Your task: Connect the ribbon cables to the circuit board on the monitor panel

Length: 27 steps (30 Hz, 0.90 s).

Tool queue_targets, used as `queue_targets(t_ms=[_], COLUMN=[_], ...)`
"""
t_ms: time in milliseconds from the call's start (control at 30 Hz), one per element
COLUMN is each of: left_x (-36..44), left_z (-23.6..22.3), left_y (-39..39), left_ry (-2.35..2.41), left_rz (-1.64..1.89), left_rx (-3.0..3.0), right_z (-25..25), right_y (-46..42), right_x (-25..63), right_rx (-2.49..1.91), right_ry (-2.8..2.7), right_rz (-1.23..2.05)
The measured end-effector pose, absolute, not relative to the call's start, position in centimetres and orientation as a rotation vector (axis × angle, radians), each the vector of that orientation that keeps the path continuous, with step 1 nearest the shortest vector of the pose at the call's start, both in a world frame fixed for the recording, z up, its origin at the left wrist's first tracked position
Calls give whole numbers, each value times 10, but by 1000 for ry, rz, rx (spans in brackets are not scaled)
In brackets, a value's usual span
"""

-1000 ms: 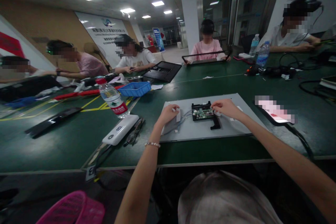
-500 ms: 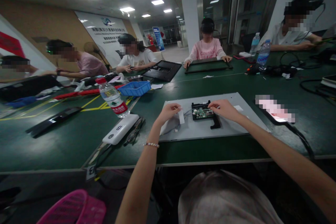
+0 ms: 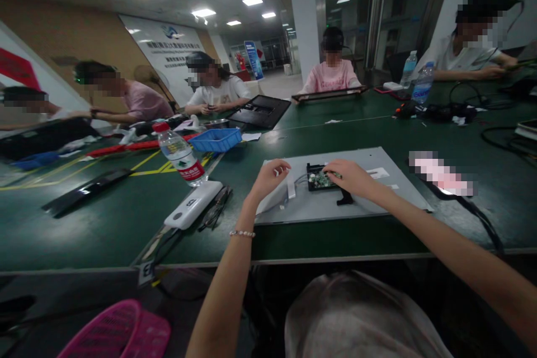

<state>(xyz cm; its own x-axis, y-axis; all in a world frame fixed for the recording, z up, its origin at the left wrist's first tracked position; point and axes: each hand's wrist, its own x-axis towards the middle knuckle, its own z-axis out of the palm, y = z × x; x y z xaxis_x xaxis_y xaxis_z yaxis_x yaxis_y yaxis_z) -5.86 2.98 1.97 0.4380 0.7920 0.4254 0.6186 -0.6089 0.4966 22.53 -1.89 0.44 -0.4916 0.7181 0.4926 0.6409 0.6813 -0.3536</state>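
Note:
My left hand is raised over the left part of a grey flat panel, its fingers curled in. Just below the fingertips is a narrow white strip. Whether the fingers hold it cannot be made out. My right hand reaches over a green circuit board in a black frame, with its fingertips pinched together at the board. What they grip, if anything, is hidden. Thin grey wires run left from the board. A black bracket arm projects toward me below the right hand.
Left of the panel are a white power bank, a water bottle, a blue tray and a black bar. A phone with a cable lies at right. Several people sit around the table; one opposite holds a black frame.
My right hand has moved left, further over the circuit board. My left hand has shifted slightly up and right. Opposite, the person lowered the black frame, then tilted it up again.

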Motion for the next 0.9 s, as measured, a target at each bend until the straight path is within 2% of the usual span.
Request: queue_targets(t_ms=[200, 367, 667, 900], left_x=[-59, -64, -60, -60], left_z=[16, 5, 4, 5], left_y=[24, 30, 28, 25], left_ry=[1080, 1091, 1151, 1131], left_rz=[629, 515, 469, 502], left_rx=[2438, 2407, 2523, 2509], right_z=[15, 7, 7, 25], right_y=[-24, -26, -26, -15], right_x=[186, 169, 191, 223], right_rx=[-684, -583, -733, -971], right_ry=[-2562, -2612, -2502, -2349], right_rz=[100, 101, 251, 221])
